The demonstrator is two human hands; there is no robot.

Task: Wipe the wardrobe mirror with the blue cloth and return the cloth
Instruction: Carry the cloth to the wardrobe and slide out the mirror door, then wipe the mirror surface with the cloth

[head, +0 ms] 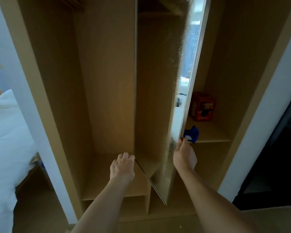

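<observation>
The tall wardrobe mirror stands swung out from the open wooden wardrobe, its glass streaked and spotted with droplets. My left hand has its fingers curled at the mirror's lower left edge. My right hand grips the lower right edge of the mirror panel. The blue cloth lies crumpled on a shelf just behind that edge, right above my right hand's fingertips and partly hidden by the panel.
A red box stands on the same shelf, further back. The wardrobe's left compartment is open, with low cubbies below. A white bed lies at the left and a dark doorway at the right.
</observation>
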